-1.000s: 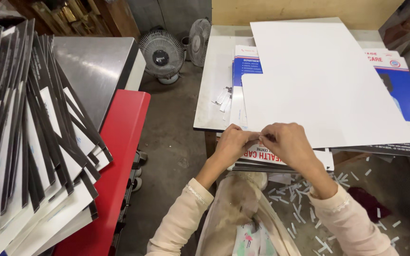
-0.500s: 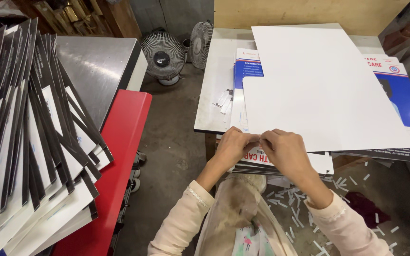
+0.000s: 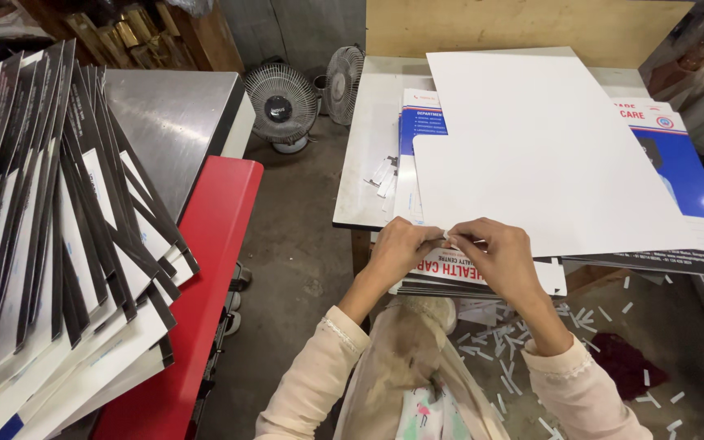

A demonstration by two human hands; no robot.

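Head view looks down on two bare hands meeting at the near edge of a large white sheet (image 3: pixel 539 155), smooth, matte and rectangular, which lies flat on top of a stack of printed blue-and-white folders (image 3: pixel 678 163). Between the hands a small white strip (image 3: pixel 447 237) shows at that edge; the left hand (image 3: pixel 397 253) has its fingers (image 3: pixel 427 238) curled and pinched on it from one side, and the right hand (image 3: pixel 499 257) has its fingers (image 3: pixel 468 239) bent and pressed in from the other, so both are clenched on the strip and the sheet's edge, fingertips almost touching. Just under the fingers, printed card edges stick out from beneath the sheet in a thin layered pile. Beyond the fingers the stack rests on a pale, flat bench (image 3: pixel 368 163), where a few short white paper scraps (image 3: pixel 383 173) lie near the stack's left side. Below and to the right of the fingers, many more short white paper strips (image 3: pixel 580 326) litter the dusty concrete floor (image 3: pixel 303 236). Far to the left of the fingers, a fanned pile of stiff white boards with black edges (image 3: pixel 50 228) leans over a glossy red panel (image 3: pixel 205 285), with a dull grey metal surface (image 3: pixel 165 122) behind it. Two small round wire-caged fans (image 3: pixel 285 102) stand on the floor beyond the bench's left corner. Cream knitted sleeves (image 3: pixel 319 375) cover both forearms.
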